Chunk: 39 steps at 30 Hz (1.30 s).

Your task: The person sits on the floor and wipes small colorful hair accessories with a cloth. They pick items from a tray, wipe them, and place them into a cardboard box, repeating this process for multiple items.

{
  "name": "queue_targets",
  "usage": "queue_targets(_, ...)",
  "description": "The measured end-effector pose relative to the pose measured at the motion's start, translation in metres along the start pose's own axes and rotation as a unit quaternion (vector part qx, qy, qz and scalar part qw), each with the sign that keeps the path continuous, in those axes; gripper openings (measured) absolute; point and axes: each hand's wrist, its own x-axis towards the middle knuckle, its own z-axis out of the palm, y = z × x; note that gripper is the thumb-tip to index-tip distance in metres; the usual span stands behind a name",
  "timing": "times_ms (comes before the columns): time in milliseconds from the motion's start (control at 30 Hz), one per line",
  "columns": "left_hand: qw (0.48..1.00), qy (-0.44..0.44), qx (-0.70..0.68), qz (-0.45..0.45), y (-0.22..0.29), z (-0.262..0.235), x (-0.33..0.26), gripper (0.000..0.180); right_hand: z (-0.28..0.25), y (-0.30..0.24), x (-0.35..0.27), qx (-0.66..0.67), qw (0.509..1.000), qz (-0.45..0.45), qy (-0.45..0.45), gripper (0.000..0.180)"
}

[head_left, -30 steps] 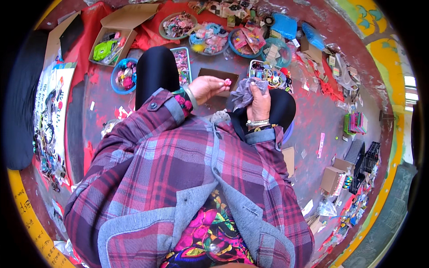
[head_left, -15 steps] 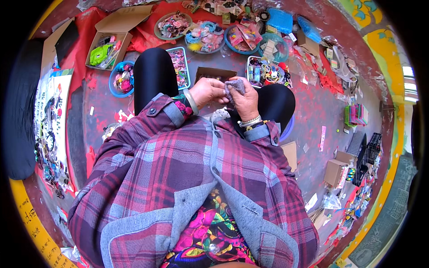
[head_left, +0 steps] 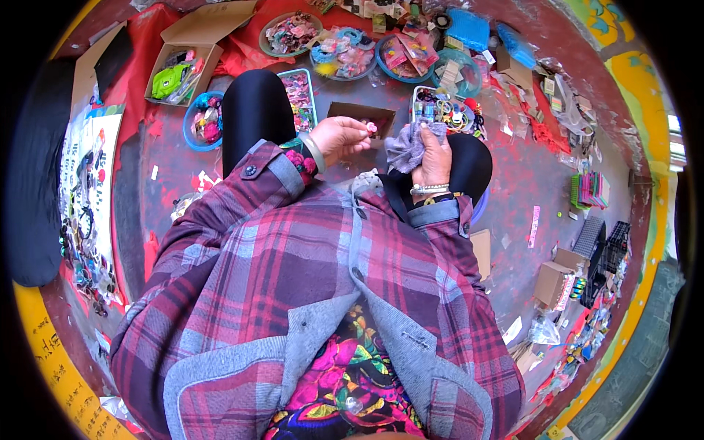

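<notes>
My left hand [head_left: 339,138] pinches a tiny pink piece [head_left: 371,128] between thumb and fingertips, above a small brown cardboard tray [head_left: 360,116]. My right hand [head_left: 433,160] grips a crumpled grey cloth [head_left: 408,145] that bulges out to its left, just beside the pink piece. Both hands hover over my black-clad knees [head_left: 256,110], with plaid sleeves running back toward me. A rectangular tray of small colourful trinkets [head_left: 447,108] lies just beyond my right hand.
Round bowls of colourful small items [head_left: 290,34] and a blue bowl [head_left: 206,119] ring the red floor ahead. An open cardboard box [head_left: 192,50] sits far left, small boxes [head_left: 553,283] and black crates [head_left: 606,248] at right, a printed sheet with trinkets [head_left: 84,205] at left.
My hands drew together half a second ago and have now parted slightly. The left hand now holds the pink piece out in front, and the grey cloth stays bunched in the right.
</notes>
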Motion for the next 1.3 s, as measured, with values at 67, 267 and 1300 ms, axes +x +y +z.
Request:
queue_targets(67,0.999,0.040,-0.005,-0.002,-0.003,-0.007,0.005,0.014,-0.003,-0.002,0.002,0.001,1.000,-0.013,0.008,0.009)
queue_targets(267,0.989,0.116,-0.083,-0.036,0.000,-0.012,0.025,0.024,-0.010,0.000,0.007,0.018,1.000,-0.022,-0.005,0.012)
queue_targets(1300,0.767,0.402,0.481,-0.138,-0.055,-0.276,0.123,0.032,0.036,0.026,0.015,-0.135,0.961,0.214,-0.109,0.020)
